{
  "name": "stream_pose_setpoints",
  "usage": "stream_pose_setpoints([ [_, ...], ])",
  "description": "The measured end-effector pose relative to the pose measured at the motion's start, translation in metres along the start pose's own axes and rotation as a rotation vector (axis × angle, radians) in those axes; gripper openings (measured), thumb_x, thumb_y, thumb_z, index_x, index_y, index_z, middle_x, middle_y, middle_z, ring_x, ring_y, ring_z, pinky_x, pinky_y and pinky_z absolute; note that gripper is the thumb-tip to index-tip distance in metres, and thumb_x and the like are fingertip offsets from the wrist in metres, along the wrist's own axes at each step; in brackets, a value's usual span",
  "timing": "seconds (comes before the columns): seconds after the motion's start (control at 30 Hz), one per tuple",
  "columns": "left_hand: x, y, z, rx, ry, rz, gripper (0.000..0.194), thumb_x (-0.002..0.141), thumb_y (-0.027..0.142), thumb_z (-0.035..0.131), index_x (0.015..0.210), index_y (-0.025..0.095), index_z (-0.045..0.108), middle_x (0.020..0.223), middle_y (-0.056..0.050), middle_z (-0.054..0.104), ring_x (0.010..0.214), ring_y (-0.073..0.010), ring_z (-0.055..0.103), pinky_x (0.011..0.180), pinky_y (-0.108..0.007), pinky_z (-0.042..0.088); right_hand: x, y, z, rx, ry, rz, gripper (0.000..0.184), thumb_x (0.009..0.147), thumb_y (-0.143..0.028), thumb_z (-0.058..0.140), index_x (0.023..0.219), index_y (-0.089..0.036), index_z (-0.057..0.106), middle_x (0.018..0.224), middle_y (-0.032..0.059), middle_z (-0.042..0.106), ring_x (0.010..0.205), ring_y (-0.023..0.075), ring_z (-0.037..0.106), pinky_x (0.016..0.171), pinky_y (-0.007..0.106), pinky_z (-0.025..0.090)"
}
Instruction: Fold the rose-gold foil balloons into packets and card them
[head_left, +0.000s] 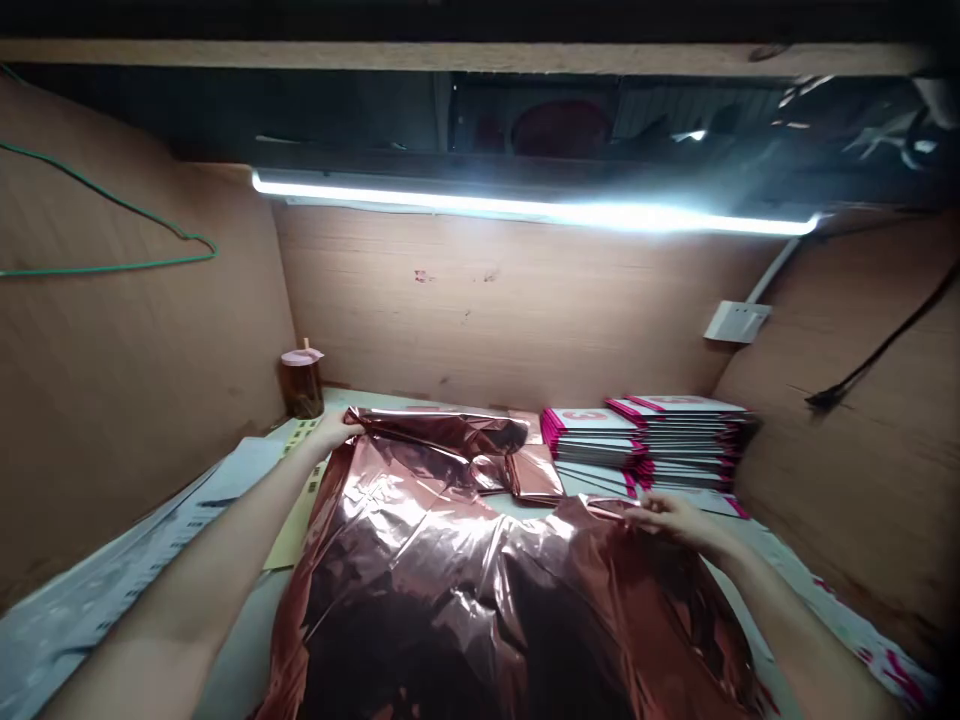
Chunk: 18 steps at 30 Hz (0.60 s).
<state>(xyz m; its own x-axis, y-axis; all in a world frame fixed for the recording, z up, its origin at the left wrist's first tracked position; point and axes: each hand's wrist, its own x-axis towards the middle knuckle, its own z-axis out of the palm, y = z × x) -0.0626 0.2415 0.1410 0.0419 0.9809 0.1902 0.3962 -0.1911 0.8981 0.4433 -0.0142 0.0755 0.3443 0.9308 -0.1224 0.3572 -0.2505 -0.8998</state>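
Note:
A large shiny rose-gold foil sheet point(420, 560), perhaps a foil balloon laid flat, spreads crumpled across the front of the worktable. At its far left corner my left hand point(341, 428) is closed on the edge. My right hand point(664, 515) pinches the upper right edge, with the foil sagging between both hands. Behind the sheet lie folded packets of the same foil point(536, 472), partly covered by it. Just beyond my right hand stand stacks of flat white packages with pink edges point(675, 440), the top ones marked with a pink "3".
A brown drink cup point(301, 385) with a pale lid stands in the back left corner. Plastic bags point(172, 530) lie along the left side beside a yellow printed strip point(289, 530). A lamp tube point(525, 208), green hanger point(112, 268) and wall socket point(739, 322) surround the booth.

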Motion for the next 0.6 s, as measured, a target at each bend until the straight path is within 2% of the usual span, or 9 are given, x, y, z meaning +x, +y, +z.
stream_pose_setpoints([
  [0.1,0.006,-0.008,0.030,0.128,0.091,-0.027,0.042,0.080,0.035,0.072,0.112,0.008,0.062,0.113,-0.016,0.066,0.111,-0.0328,0.061,0.094,-0.049,0.049,0.008,0.029,0.000,0.026,-0.005,0.041,0.054,0.031,-0.049,0.089,0.056,-0.020,0.051,0.050,-0.0024,0.052,0.047,0.0124,0.047,0.046,0.025,0.036],
  [0.17,-0.008,-0.008,0.044,0.199,0.167,-0.003,0.068,0.072,0.031,0.076,0.130,0.006,0.052,0.141,-0.027,0.047,0.136,-0.0431,0.038,0.111,-0.055,0.031,0.007,0.045,-0.001,0.067,0.071,0.033,0.053,0.037,-0.053,0.087,0.066,-0.021,0.056,0.058,-0.0010,0.058,0.055,0.0155,0.054,0.053,0.027,0.043],
  [0.2,-0.023,-0.010,0.050,0.254,0.175,0.055,0.077,0.071,0.032,0.076,0.137,0.006,0.046,0.151,-0.028,0.035,0.144,-0.0430,0.024,0.116,-0.055,0.021,0.004,0.051,-0.001,0.087,0.116,0.032,0.054,0.043,-0.056,0.084,0.074,-0.021,0.058,0.063,-0.0003,0.061,0.061,0.0172,0.059,0.058,0.028,0.046],
  [0.27,-0.073,-0.024,0.060,0.424,0.081,0.257,0.083,0.076,0.040,0.069,0.148,0.015,0.037,0.160,-0.020,0.022,0.150,-0.0363,0.010,0.120,-0.054,0.005,-0.008,0.063,-0.002,0.104,0.187,0.062,0.061,0.051,-0.059,0.081,0.094,-0.022,0.060,0.072,0.0011,0.063,0.070,0.0205,0.064,0.065,0.030,0.051],
  [0.37,-0.176,-0.068,0.065,0.725,-0.320,0.496,0.073,0.077,0.062,0.062,0.145,0.043,0.043,0.158,-0.008,0.032,0.148,-0.0422,0.016,0.114,-0.069,-0.005,-0.045,0.072,0.000,0.138,0.210,0.161,0.074,0.052,-0.057,0.083,0.111,-0.023,0.056,0.080,0.0049,0.068,0.074,0.0263,0.069,0.066,0.035,0.055],
  [0.43,-0.236,-0.097,0.063,0.817,-0.541,0.493,0.088,0.062,0.078,0.065,0.142,0.050,0.042,0.154,-0.009,0.038,0.141,-0.0541,0.021,0.104,-0.081,0.000,-0.077,0.073,0.005,0.206,0.193,0.247,0.072,0.052,-0.056,0.085,0.111,-0.024,0.057,0.092,0.0096,0.071,0.080,0.0310,0.071,0.068,0.039,0.058],
  [0.47,-0.257,-0.107,0.063,0.845,-0.576,0.470,0.091,0.062,0.081,0.063,0.144,0.049,0.039,0.154,-0.011,0.038,0.140,-0.0553,0.024,0.103,-0.082,0.008,-0.092,0.072,0.009,0.246,0.189,0.283,0.070,0.051,-0.054,0.086,0.108,-0.023,0.058,0.097,0.0113,0.072,0.084,0.0330,0.072,0.071,0.041,0.059],
  [0.53,-0.283,-0.114,0.064,0.880,-0.514,0.471,0.089,0.070,0.079,0.058,0.148,0.045,0.032,0.154,-0.012,0.038,0.139,-0.0525,0.028,0.103,-0.078,0.020,-0.119,0.073,0.018,0.297,0.178,0.318,0.064,0.051,-0.051,0.087,0.103,-0.022,0.063,0.099,0.0118,0.073,0.088,0.0344,0.072,0.077,0.042,0.059],
  [0.6,-0.296,-0.103,0.066,0.892,-0.312,0.544,0.078,0.085,0.067,0.052,0.152,0.038,0.027,0.154,-0.011,0.039,0.142,-0.0453,0.029,0.108,-0.071,0.025,-0.137,0.078,0.026,0.291,0.198,0.277,0.057,0.054,-0.049,0.086,0.098,-0.019,0.068,0.091,0.0106,0.075,0.086,0.0332,0.072,0.076,0.041,0.060],
])
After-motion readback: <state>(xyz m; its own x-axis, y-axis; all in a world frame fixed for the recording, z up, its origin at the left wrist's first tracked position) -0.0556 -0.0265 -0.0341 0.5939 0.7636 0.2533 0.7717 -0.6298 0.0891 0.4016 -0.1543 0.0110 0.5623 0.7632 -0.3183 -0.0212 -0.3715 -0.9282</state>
